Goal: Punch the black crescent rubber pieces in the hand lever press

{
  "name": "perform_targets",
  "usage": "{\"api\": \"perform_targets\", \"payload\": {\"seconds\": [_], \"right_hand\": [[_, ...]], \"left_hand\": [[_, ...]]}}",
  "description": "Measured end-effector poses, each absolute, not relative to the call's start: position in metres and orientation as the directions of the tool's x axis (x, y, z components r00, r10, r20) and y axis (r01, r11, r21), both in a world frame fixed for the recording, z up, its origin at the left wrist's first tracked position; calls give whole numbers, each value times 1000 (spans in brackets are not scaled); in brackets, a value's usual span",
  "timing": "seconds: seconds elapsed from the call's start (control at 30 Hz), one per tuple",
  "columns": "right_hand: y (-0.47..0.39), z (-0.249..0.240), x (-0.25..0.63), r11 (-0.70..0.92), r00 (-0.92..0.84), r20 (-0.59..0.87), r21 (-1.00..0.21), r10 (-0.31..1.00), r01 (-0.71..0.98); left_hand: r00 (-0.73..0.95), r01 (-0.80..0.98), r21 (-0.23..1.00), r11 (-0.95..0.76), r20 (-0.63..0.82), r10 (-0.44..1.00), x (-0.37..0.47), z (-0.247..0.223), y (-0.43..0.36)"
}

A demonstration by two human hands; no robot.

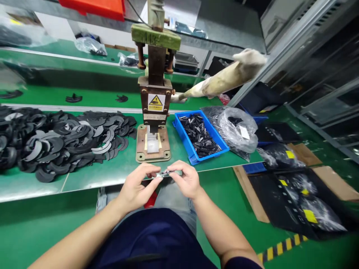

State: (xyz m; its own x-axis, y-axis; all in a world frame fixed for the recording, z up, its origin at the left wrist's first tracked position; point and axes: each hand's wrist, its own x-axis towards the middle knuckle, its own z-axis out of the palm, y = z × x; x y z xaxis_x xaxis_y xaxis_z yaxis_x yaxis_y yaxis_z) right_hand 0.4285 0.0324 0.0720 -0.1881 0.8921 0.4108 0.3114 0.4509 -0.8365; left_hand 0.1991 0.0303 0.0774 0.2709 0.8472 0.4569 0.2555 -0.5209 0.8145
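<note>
Just in front of the table's near edge, my left hand (140, 185) and my right hand (185, 178) pinch a small thin part (165, 173) between thumbs and fingers. It looks dark with a pale or clear strip; its exact kind is too small to make out. Straight beyond my hands stands a hand press (155, 97) with a warning label and a long wrapped lever (221, 80) reaching to the right. A whitish block (153, 145) sits on its base under the ram. To its right, a blue tray (193, 158) holds many small black parts (199, 134).
A large heap of black curved pieces (64, 138) covers the table's left side. Clear plastic bags (238, 127) lie right of the tray. An open carton (252, 198) with bagged parts stands at the lower right. A metal shelf (232, 26) overhangs the back.
</note>
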Motion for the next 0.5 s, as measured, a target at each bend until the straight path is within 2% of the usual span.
{"api": "perform_targets", "payload": {"seconds": [0.13, 0.33, 0.5], "right_hand": [[32, 73, 422, 526, -253, 468, -805, 847, 274], [36, 72, 421, 561, -310, 478, -774, 822, 295], [39, 71, 418, 600, -350, 499, -742, 793, 300]], "left_hand": [[273, 263, 816, -515, 449, 851, 199, 79, 25], [286, 249, 819, -517, 448, 847, 194, 76, 23], [303, 228, 786, -574, 503, 809, 188, 75, 28]]}}
